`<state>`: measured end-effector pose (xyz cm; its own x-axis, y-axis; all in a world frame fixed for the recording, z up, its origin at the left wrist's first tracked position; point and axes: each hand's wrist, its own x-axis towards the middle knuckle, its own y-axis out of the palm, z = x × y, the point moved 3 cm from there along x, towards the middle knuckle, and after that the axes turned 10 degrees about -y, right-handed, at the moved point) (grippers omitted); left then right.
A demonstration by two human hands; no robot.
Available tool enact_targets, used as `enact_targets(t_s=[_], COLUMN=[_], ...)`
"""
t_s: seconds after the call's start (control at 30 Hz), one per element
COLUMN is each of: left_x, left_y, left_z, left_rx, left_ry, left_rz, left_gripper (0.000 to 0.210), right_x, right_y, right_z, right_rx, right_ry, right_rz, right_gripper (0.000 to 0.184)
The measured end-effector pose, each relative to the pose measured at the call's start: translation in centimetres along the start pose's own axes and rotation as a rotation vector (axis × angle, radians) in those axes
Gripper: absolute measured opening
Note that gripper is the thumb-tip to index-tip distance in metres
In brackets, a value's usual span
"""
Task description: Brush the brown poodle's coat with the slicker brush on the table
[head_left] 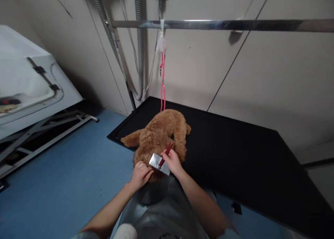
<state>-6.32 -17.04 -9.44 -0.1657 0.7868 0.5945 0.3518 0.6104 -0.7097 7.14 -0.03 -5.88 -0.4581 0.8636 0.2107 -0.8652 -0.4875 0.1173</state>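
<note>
A brown curly-coated dog [159, 129] lies on the black table [229, 152] close to its near edge. My right hand [172, 160] is closed around the dark red handle of a slicker brush [155, 159]. The brush's flat metal back faces up, and its pin side, hidden from me, is against or just over the fur. Just left of the brush, my left hand [141, 173] has its fingers curled into the dog's fur at the end nearest me. I cannot make out which part of the body lies under that hand.
A pink grooming loop [163, 82] hangs from the metal bar [198, 24] and reaches down behind the dog. Grey hoses [139, 54] run down the wall. A white tub [31, 79] on a metal frame stands at left above the blue floor [78, 176].
</note>
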Motion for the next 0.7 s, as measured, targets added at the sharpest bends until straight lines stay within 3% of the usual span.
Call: enact_targets(t_s=[0.13, 0.27, 0.4, 0.43, 0.57, 0.6, 0.7], left_x=[0.0, 0.3, 0.4, 0.4, 0.4, 0.4, 0.5], left_y=[0.0, 0.1, 0.1, 0.1, 0.1, 0.1, 0.2], left_z=[-0.1, 0.4, 1.2, 1.3, 1.3, 1.3, 1.2], left_rx=[-0.005, -0.046, -0.077, -0.076, -0.061, -0.063, -0.072], left_ry=[0.023, -0.019, -0.071, -0.072, -0.079, -0.081, -0.088], left_rz=[-0.048, -0.042, -0.014, -0.002, 0.001, 0.003, 0.037], left_gripper=[0.003, 0.007, 0.007, 0.006, 0.007, 0.007, 0.008], right_x=[-0.3, -0.4, -0.1, -0.1, -0.2, -0.1, 0.3], right_y=[-0.1, 0.5, -1.2, -1.4, -0.2, -0.3, -1.3], right_z=[-0.9, -1.4, -0.9, -0.8, -1.0, -0.9, -0.2], right_rx=[0.041, 0.103, 0.076, 0.068, 0.068, 0.052, 0.027], right_ry=[0.017, 0.093, -0.012, -0.049, 0.039, 0.047, -0.044], right_rz=[-0.268, -0.105, -0.37, -0.361, -0.004, -0.031, -0.274], right_gripper=[0.029, 0.03, 0.027, 0.026, 0.027, 0.028, 0.028])
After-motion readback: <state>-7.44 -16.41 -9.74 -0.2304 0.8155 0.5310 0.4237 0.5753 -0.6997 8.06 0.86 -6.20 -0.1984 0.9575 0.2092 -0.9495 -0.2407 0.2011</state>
